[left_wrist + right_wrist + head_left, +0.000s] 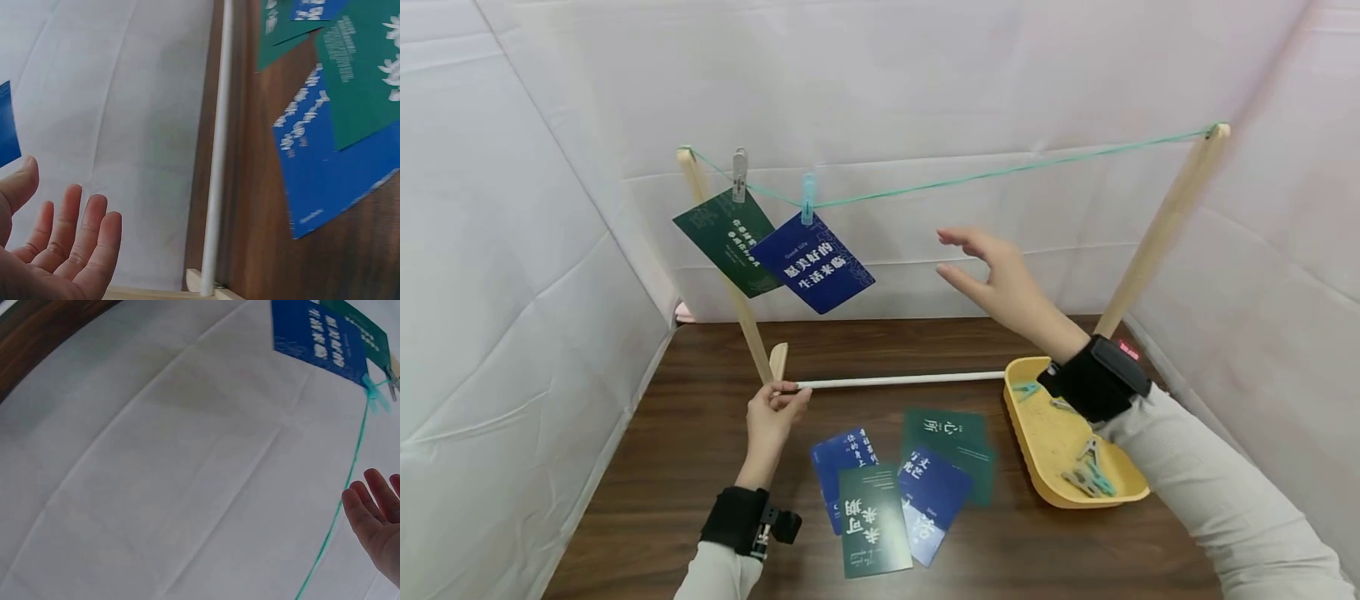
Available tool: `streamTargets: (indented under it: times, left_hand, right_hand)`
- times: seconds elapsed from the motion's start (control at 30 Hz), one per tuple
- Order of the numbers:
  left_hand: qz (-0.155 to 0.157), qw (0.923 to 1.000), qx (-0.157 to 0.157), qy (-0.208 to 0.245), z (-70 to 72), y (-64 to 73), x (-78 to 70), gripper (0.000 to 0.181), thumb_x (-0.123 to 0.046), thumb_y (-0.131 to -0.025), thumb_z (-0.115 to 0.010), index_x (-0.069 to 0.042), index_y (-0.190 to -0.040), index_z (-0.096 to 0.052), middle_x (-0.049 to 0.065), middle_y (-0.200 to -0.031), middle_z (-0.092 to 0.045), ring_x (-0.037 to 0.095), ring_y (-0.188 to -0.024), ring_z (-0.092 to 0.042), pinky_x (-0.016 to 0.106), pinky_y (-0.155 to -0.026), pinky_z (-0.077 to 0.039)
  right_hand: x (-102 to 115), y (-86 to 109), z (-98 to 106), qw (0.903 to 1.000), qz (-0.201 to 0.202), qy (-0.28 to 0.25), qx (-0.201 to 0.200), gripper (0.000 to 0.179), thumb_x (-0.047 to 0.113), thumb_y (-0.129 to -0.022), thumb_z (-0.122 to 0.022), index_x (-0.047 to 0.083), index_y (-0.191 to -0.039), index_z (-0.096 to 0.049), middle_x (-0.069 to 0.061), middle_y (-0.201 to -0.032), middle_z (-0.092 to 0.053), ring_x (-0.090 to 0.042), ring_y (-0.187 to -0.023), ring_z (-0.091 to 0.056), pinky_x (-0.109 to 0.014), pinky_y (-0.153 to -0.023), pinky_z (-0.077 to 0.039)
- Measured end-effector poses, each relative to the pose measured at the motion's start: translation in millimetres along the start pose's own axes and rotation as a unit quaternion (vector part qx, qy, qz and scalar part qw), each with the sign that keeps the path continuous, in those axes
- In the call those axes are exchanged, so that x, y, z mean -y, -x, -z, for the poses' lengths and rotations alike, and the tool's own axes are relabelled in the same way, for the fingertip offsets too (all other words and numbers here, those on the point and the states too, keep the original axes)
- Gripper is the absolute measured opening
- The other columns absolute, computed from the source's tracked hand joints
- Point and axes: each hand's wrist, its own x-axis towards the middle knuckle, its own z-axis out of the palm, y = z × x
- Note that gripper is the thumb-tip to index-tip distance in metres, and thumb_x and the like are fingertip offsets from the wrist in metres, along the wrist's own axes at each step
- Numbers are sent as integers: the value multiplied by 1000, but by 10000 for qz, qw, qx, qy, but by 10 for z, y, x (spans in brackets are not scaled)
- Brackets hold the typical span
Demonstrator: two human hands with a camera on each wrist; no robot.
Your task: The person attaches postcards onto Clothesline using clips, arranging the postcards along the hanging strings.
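Two cards hang from a green string [940, 182]. A grey clothespin [740, 175] clips the dark green card [724, 237], and a light blue clothespin [808, 198] clips the blue card [812, 265], which overlaps the green one. My right hand [1006, 275] is raised in the air right of the blue card, thumb and fingers spread apart with nothing between them. Low at the left, my left hand [769, 421] overlaps the end of a white rod [898, 381] in the head view. Its fingers [75, 240] are loosely bent and empty in the left wrist view.
Several green and blue cards [874, 521] lie overlapping on the brown table [662, 500]. A yellow tray [1037, 467] with several clothespins [1093, 479] stands under my right forearm. Wooden posts [1165, 229] hold the string at both ends. White cloth [887, 83] walls surround the table.
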Motion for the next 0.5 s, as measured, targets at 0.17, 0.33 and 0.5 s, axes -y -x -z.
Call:
streamTargets:
  times: [0.17,0.33,0.5]
  left_hand:
    - [-24,9990,46,-442,8,103,113,29,-15,-87,-68,5,-106,-58,16,-84,-70,-4,-62,-59,22,-68,-55]
    - [-143,9964,106,-833,-7,167,174,28,-16,-85,-70,3,-102,-59,14,-80,-69,-1,-62,-57,21,-65,-53]
    - [-217,9931,223,-1134,-27,232,198,29,-17,-84,-72,3,-100,-60,16,-78,-69,2,-61,-58,18,-60,-48]
  right_hand:
    - [-173,286,99,9992,-369,88,111,42,10,-93,-60,-1,-132,-50,-20,-128,-56,-31,-122,-50,-41,-106,-39]
    - [-319,521,167,9981,-564,207,105,39,11,-94,-58,-2,-130,-51,-22,-126,-57,-34,-120,-51,-45,-102,-41]
    - [-436,760,209,9960,-841,300,90,38,11,-93,-58,-4,-128,-52,-23,-124,-58,-36,-117,-53,-48,-99,-43]
